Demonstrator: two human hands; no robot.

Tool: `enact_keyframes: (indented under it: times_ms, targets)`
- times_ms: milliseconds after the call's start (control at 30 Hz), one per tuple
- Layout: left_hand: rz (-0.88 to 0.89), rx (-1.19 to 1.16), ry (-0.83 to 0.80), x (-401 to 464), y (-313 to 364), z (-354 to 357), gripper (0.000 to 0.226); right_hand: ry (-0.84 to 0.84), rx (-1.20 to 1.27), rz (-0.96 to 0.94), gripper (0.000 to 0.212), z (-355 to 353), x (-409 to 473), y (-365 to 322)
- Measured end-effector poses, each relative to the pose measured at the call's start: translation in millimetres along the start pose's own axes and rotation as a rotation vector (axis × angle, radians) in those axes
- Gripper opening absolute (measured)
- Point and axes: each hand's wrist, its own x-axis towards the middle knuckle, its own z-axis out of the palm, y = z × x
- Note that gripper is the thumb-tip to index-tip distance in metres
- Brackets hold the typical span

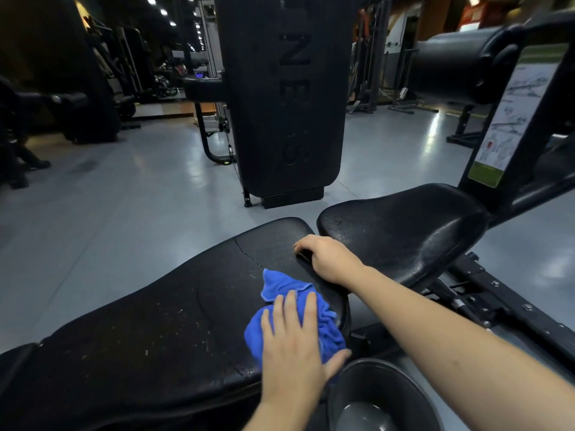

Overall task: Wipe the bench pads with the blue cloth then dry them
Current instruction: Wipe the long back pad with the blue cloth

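Observation:
A long black bench pad (155, 321) runs across the lower view, cracked and speckled with wet droplets. A separate black seat pad (404, 231) lies just beyond its far end. The crumpled blue cloth (329, 325) rests on the long pad near its right edge. My left hand (292, 343) lies flat on the cloth, fingers spread, pressing it onto the pad. My right hand (329, 256) curls over the long pad's far right edge, next to the gap between the two pads.
A dark round basin (373, 399) sits low beside the bench, under my left wrist. The bench's metal frame (497, 306) extends right. A tall black machine cover (289, 104) stands ahead on the grey floor. An instruction placard (510, 119) and roller pad (451, 66) are at the right.

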Motion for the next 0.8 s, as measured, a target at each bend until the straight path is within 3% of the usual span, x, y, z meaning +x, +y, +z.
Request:
enact_keyframes:
  times_ms: [133, 300, 500, 567, 700, 800]
  targets:
    - [0.036, 0.030, -0.033, 14, 28, 2, 0.114, 0.056, 0.095, 0.063, 0.053, 0, 3, 0]
    - [0.177, 0.062, 0.032, 6, 3, 6, 0.107, 0.044, 0.103, 0.058, 0.056, -1, 3, 3]
    - [0.361, 0.068, 0.044, -15, -53, 9, 0.094, -0.007, -0.153, -0.114, 0.025, 3, -7, -2]
    - [0.397, 0.043, 0.095, -27, -81, 10, 0.097, 0.017, -0.234, -0.181, 0.028, 6, -8, -2]
    - [0.348, -0.016, 0.148, -53, -142, 5, 0.103, -0.011, -0.303, -0.204, 0.040, 6, -10, -4]
    - [0.268, -0.044, 0.096, -66, -173, -2, 0.109, -0.015, -0.284, -0.173, 0.045, 5, -12, -10]
